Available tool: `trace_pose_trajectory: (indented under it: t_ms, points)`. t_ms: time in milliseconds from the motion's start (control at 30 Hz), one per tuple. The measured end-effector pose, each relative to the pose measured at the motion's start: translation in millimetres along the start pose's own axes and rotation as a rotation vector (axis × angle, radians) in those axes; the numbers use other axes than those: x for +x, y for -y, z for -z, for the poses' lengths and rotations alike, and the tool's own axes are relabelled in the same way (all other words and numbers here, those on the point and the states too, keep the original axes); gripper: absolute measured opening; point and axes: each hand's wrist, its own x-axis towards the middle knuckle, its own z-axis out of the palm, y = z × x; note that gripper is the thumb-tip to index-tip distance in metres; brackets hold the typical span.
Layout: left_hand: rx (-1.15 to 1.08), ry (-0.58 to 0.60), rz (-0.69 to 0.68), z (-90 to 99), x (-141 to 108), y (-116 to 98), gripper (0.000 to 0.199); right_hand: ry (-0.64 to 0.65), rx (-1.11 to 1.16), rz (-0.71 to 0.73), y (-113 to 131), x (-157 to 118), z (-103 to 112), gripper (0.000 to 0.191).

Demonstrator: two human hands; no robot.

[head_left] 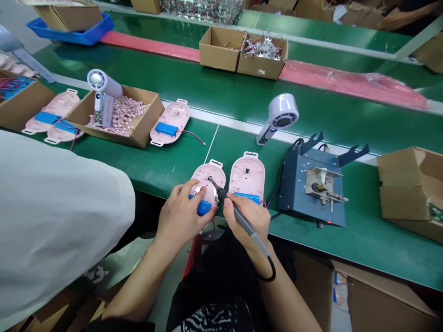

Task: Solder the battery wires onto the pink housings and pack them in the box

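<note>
**Q:** Left hand [182, 216], state?

**A:** Closed over a pink plastic housing [207, 177], grasping it. Blue battery pack [203, 207] sits at the housing's near end. Housing lies at the green table's [173, 159] near edge.

**Q:** Right hand [247, 216]?

**A:** Grasping a soldering iron [240, 219] like a pen, tip down at the housing's upper face. Second pink housing [247, 175] lies just beside, its blue battery [247, 197] next to the right hand.

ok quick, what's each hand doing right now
Left hand: closed, gripping the pink plastic housing and its blue battery.
Right hand: closed, holding a soldering iron.
</note>
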Motion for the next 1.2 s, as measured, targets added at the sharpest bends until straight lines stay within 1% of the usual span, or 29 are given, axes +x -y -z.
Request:
trace_pose_trajectory:
  t_ms: [133, 333, 433, 500, 567, 633, 667, 700, 733, 767, 800, 833, 867, 900, 967, 1067, 1133, 1200]
  points:
    - [0.040, 0.045, 0.036, 2.7, 1, -4, 0.042, -0.019, 0.024, -0.002, -2, -1, 1, 0.007]
    - [0.032, 0.050, 0.047, 1.2, 0, -2, 0.043, -0.043, 0.030, -0.007, -2, -7, 1, 0.006]
    - [0.010, 0.044, 0.044, -1.8, 2, -4, 0.044, -0.086, 0.018, -0.028, -7, -8, 2, 0.008]
    - [-0.012, 0.034, 0.046, -4.8, 9, -7, 0.047, -0.112, -0.013, -0.029, -13, -2, 3, 0.009]
    - [-0.049, 0.045, 0.031, -7.4, 21, -10, 0.051, -0.134, -0.063, -0.015, -19, 8, 6, 0.007]
    - [-0.100, 0.051, 0.016, -8.1, 41, -6, 0.048, -0.180, -0.118, 0.002, -22, 20, 12, 0.006]
    - [-0.127, 0.029, 0.034, -7.4, 54, -1, 0.044, -0.214, -0.139, 0.006, -22, 25, 16, 0.006]
    - [-0.140, -0.020, 0.079, -6.3, 67, 6, 0.042, -0.246, -0.153, 0.009, -22, 28, 19, 0.007]
    - [-0.131, -0.087, 0.152, -4.9, 81, 15, 0.041, -0.269, -0.159, 0.011, -21, 30, 22, 0.008]
    - [-0.106, -0.151, 0.243, -3.6, 95, 25, 0.043, -0.278, -0.160, 0.011, -20, 29, 25, 0.008]
    - [-0.075, -0.191, 0.337, -2.6, 107, 36, 0.049, -0.277, -0.156, 0.015, -19, 28, 27, 0.008]
    - [-0.040, -0.198, 0.415, -2.3, 116, 45, 0.056, -0.266, -0.149, 0.023, -18, 26, 27, 0.008]
    - [-0.009, -0.180, 0.462, -2.4, 122, 53, 0.062, -0.255, -0.142, 0.032, -17, 24, 27, 0.007]
    - [0.012, -0.151, 0.478, -2.8, 124, 59, 0.063, -0.245, -0.134, 0.037, -17, 22, 27, 0.007]
    - [0.035, -0.115, 0.441, -3.6, 115, 62, 0.053, -0.225, -0.116, 0.026, -15, 19, 25, 0.007]
    - [-0.002, -0.146, 0.291, -1.9, 79, 52, 0.036, -0.210, -0.060, 0.018, -10, 21, 26, 0.007]
    - [-0.036, -0.219, 0.247, 0.3, 53, 46, 0.036, -0.206, 0.006, 0.027, -2, 27, 27, 0.007]
    - [-0.022, -0.275, 0.267, 1.5, 34, 45, 0.042, -0.184, 0.080, 0.018, 7, 37, 23, 0.007]
